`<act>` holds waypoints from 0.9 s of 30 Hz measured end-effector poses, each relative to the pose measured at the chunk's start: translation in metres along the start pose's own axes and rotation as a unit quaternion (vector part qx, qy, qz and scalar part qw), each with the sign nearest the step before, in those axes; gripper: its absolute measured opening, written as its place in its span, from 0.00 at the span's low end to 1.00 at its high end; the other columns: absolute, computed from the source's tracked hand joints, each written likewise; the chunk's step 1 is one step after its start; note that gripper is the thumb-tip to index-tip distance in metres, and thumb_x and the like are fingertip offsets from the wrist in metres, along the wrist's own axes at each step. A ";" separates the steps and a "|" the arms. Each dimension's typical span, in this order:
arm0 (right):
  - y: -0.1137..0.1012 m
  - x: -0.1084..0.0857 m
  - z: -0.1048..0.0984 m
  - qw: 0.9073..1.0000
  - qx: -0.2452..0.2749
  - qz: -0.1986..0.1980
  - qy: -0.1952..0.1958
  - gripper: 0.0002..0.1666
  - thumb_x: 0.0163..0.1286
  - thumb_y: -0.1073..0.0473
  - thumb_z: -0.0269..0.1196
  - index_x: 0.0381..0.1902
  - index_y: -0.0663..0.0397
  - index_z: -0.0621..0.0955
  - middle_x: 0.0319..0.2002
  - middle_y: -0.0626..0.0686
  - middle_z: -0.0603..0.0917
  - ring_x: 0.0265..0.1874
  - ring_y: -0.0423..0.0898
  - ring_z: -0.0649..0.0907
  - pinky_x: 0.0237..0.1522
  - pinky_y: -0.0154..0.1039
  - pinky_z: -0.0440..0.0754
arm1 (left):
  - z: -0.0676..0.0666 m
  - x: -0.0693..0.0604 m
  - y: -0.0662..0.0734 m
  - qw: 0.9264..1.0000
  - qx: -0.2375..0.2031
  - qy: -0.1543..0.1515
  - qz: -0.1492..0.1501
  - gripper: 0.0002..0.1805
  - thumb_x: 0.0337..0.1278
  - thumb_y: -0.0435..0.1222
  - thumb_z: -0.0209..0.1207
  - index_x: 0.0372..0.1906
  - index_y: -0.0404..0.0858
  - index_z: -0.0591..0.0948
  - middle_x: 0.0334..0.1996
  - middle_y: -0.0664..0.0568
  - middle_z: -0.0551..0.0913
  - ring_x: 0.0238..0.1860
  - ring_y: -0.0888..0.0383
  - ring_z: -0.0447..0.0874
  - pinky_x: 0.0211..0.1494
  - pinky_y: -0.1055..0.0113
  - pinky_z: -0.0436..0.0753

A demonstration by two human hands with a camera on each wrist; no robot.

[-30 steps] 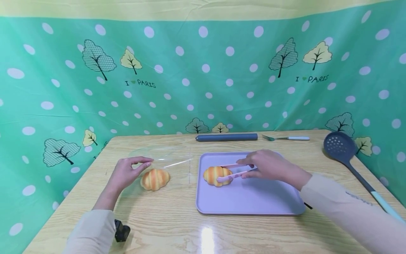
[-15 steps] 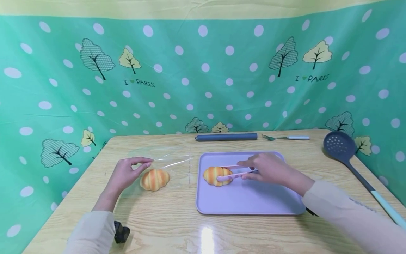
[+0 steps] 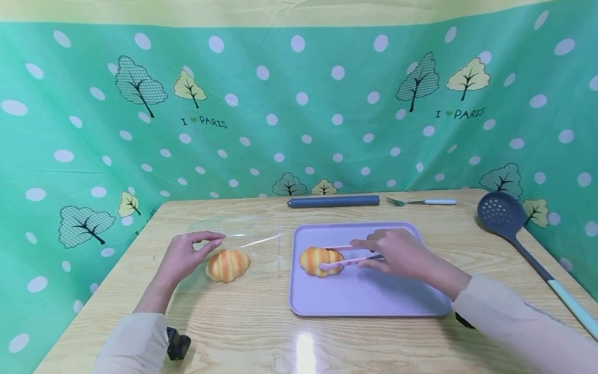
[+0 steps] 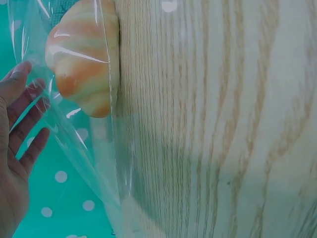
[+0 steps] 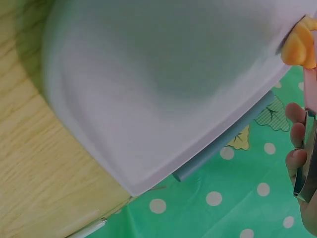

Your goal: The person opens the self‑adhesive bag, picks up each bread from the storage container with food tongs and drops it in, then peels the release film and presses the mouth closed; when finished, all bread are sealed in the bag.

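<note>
My left hand [image 3: 189,254] pinches the edge of a clear plastic bag [image 3: 261,249] between thumb and fingertips. Inside the bag lies a striped croissant-shaped bread roll [image 3: 228,265], which shows through the film in the left wrist view [image 4: 86,59]. My right hand [image 3: 397,252] holds pink tongs [image 3: 345,264], one arm on each side of a second bread roll [image 3: 312,261]. That roll sits at the left of a lilac tray [image 3: 364,296], with the tong tips against it. The right wrist view catches only part of the roll, the tongs and the fingers at its right edge.
A dark blue stick-like rod [image 3: 334,202] and a fork [image 3: 420,202] with a white handle lie along the table's back edge. To the right rests a dark skimmer [image 3: 502,213] with a long light-blue handle. A polka-dot curtain [image 3: 299,135] hangs behind.
My right hand has shifted slightly toward me and to the right, still holding the tongs at the roll on the tray. The left hand and the bag stay nearly still.
</note>
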State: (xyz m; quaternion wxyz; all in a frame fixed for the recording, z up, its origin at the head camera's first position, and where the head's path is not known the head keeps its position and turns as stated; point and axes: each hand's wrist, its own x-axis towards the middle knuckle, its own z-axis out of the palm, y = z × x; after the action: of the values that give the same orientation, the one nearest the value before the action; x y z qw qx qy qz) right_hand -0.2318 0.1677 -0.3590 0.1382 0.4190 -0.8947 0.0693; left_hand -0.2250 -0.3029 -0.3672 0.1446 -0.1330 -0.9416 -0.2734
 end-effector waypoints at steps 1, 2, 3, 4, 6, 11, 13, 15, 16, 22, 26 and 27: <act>0.000 0.000 0.000 1.000 -0.004 -0.003 0.003 0.25 0.64 0.44 0.72 0.53 0.50 0.88 0.35 0.52 0.90 0.26 0.44 0.85 0.27 0.38 0.83 | 0.000 0.000 0.000 1.000 -0.001 0.001 0.001 0.09 0.68 0.37 0.65 0.47 0.39 0.90 0.45 0.47 0.90 0.42 0.49 0.87 0.45 0.52 0.81; -0.001 0.001 -0.001 1.000 -0.006 -0.005 0.006 0.25 0.64 0.44 0.72 0.53 0.50 0.88 0.35 0.52 0.89 0.26 0.44 0.85 0.27 0.38 0.83 | 0.000 0.000 0.000 1.000 -0.004 0.002 0.001 0.09 0.68 0.37 0.65 0.47 0.39 0.90 0.45 0.47 0.90 0.42 0.48 0.87 0.46 0.51 0.82; -0.001 0.002 -0.002 1.000 -0.005 -0.006 0.007 0.25 0.64 0.44 0.72 0.54 0.50 0.88 0.34 0.52 0.89 0.25 0.43 0.83 0.26 0.37 0.81 | 0.000 0.000 0.000 1.000 -0.005 0.003 0.003 0.09 0.68 0.37 0.65 0.47 0.39 0.90 0.45 0.46 0.90 0.45 0.46 0.88 0.49 0.47 0.82; -0.002 0.004 -0.003 1.000 -0.006 -0.005 0.008 0.25 0.63 0.44 0.72 0.54 0.49 0.88 0.33 0.52 0.89 0.24 0.42 0.82 0.24 0.36 0.80 | 0.000 0.000 0.000 1.000 -0.008 0.004 0.004 0.09 0.67 0.37 0.65 0.47 0.38 0.90 0.44 0.46 0.90 0.48 0.45 0.88 0.52 0.44 0.82; -0.002 0.008 -0.005 1.000 -0.007 -0.005 0.011 0.25 0.64 0.43 0.72 0.55 0.49 0.88 0.32 0.51 0.88 0.22 0.40 0.79 0.22 0.34 0.77 | -0.001 0.000 0.000 1.000 -0.013 0.005 0.005 0.09 0.67 0.37 0.66 0.47 0.38 0.90 0.44 0.46 0.90 0.50 0.42 0.87 0.54 0.42 0.81; -0.005 0.021 -0.011 1.000 -0.015 -0.017 0.018 0.27 0.63 0.42 0.72 0.55 0.50 0.87 0.31 0.50 0.88 0.21 0.39 0.78 0.23 0.33 0.75 | -0.001 0.000 0.001 1.000 -0.017 0.006 0.006 0.09 0.66 0.36 0.66 0.46 0.38 0.90 0.44 0.45 0.90 0.52 0.41 0.86 0.56 0.41 0.81; -0.006 0.028 -0.013 0.999 -0.018 -0.024 0.020 0.27 0.64 0.41 0.72 0.55 0.50 0.87 0.30 0.50 0.88 0.23 0.41 0.80 0.24 0.34 0.76 | -0.002 0.000 0.000 1.000 -0.017 0.006 0.006 0.09 0.66 0.36 0.66 0.46 0.38 0.90 0.44 0.45 0.90 0.52 0.40 0.86 0.56 0.41 0.81; -0.008 0.036 -0.014 0.999 -0.021 -0.030 0.022 0.28 0.65 0.40 0.71 0.55 0.51 0.87 0.30 0.50 0.88 0.23 0.41 0.80 0.23 0.33 0.76 | -0.003 -0.001 0.000 1.000 -0.017 0.006 0.006 0.09 0.66 0.36 0.67 0.46 0.38 0.90 0.44 0.45 0.90 0.52 0.40 0.86 0.57 0.41 0.80; -0.009 0.040 -0.014 0.999 -0.022 -0.032 0.022 0.28 0.65 0.39 0.70 0.55 0.51 0.87 0.30 0.50 0.87 0.22 0.41 0.79 0.22 0.33 0.74 | -0.003 -0.001 0.000 1.000 -0.017 0.006 0.006 0.08 0.66 0.36 0.67 0.46 0.38 0.90 0.44 0.45 0.90 0.52 0.40 0.86 0.57 0.41 0.80; -0.013 0.063 -0.014 0.998 -0.025 -0.038 0.031 0.28 0.66 0.39 0.69 0.55 0.51 0.87 0.31 0.50 0.88 0.20 0.41 0.77 0.19 0.33 0.71 | -0.005 -0.001 -0.001 1.000 -0.025 0.002 0.005 0.08 0.66 0.36 0.66 0.46 0.39 0.90 0.44 0.46 0.90 0.52 0.41 0.86 0.58 0.42 0.80; -0.016 0.076 -0.011 0.999 -0.024 -0.034 0.030 0.29 0.66 0.38 0.69 0.55 0.52 0.87 0.33 0.52 0.89 0.22 0.44 0.80 0.18 0.33 0.70 | -0.005 0.000 -0.001 1.000 -0.029 0.001 0.007 0.09 0.66 0.36 0.66 0.46 0.38 0.90 0.44 0.45 0.90 0.53 0.41 0.86 0.59 0.41 0.80; -0.017 0.080 -0.010 0.999 -0.023 -0.035 0.030 0.29 0.67 0.38 0.68 0.55 0.52 0.87 0.33 0.52 0.89 0.23 0.44 0.82 0.18 0.33 0.71 | -0.005 0.000 -0.001 1.000 -0.030 0.001 0.006 0.09 0.66 0.36 0.66 0.46 0.38 0.90 0.45 0.45 0.90 0.53 0.41 0.86 0.59 0.41 0.79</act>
State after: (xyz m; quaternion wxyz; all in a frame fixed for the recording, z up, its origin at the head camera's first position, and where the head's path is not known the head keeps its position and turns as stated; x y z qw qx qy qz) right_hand -0.2658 0.1012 -0.3253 0.1773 0.4441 -0.8765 0.0562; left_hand -0.2243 -0.3071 -0.3636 0.1429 -0.1432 -0.9322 -0.3002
